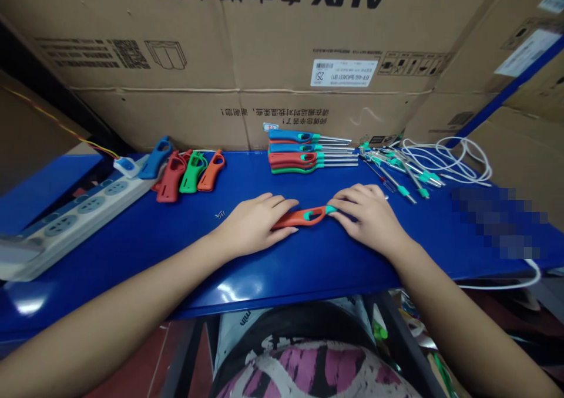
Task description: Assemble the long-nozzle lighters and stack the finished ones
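An orange gas lighter [299, 218] with a turquoise trigger and collar lies level just over the blue table, held between both hands. My left hand [258, 225] is closed around its handle end, thumb below and fingers above. My right hand [368, 216] pinches the other end by the turquoise collar; its fingers hide the nozzle. Behind the hands, several finished-looking lighters [293, 159] in blue, red and green are stacked with metal nozzles pointing right. To their right lies a loose pile of metal nozzle parts [412, 172] with turquoise pieces, beside a thin screwdriver [379, 173].
Red, green, orange and blue handle shells [171, 178] lie at the left beside a white power strip [88, 210]. Small screws [220, 214] sit near my left wrist. A white cable [467, 160] coils at the back right. A large cardboard box [264, 46] walls off the table's back.
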`<state>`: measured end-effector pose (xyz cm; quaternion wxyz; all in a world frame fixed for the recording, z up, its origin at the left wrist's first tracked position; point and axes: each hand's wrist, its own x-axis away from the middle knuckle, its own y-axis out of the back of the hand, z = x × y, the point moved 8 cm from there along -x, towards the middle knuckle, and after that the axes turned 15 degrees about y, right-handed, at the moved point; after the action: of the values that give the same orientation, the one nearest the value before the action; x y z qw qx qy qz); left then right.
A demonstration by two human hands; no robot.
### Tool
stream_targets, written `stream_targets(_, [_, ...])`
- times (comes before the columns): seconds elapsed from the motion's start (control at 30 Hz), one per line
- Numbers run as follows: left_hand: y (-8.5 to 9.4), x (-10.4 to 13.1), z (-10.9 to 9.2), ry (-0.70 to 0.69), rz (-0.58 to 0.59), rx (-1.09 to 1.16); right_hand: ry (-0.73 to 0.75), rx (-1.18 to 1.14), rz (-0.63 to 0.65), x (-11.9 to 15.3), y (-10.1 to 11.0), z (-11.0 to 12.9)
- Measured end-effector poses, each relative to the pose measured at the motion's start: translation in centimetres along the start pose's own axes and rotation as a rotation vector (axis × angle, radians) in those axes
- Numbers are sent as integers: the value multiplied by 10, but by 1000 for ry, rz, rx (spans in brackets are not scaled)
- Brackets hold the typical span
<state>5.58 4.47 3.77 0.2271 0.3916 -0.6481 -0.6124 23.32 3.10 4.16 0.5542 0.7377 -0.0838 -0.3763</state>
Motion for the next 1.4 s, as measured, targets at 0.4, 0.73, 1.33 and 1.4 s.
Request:
stream_targets(0.4, [-9, 4, -4, 59, 52, -5, -303, 237, 16, 64, 23, -115])
stream_targets(0.73, [-11, 10, -16, 64, 108, 52, -556, 259, 75, 83, 13, -146])
stream_targets(1.33, [-7, 15, -23, 7, 42, 167, -280, -626, -412, -95, -7, 13])
stream_targets(1.4, [-5, 15, -24, -11, 17, 186, -204, -668, -347, -111, -13, 29])
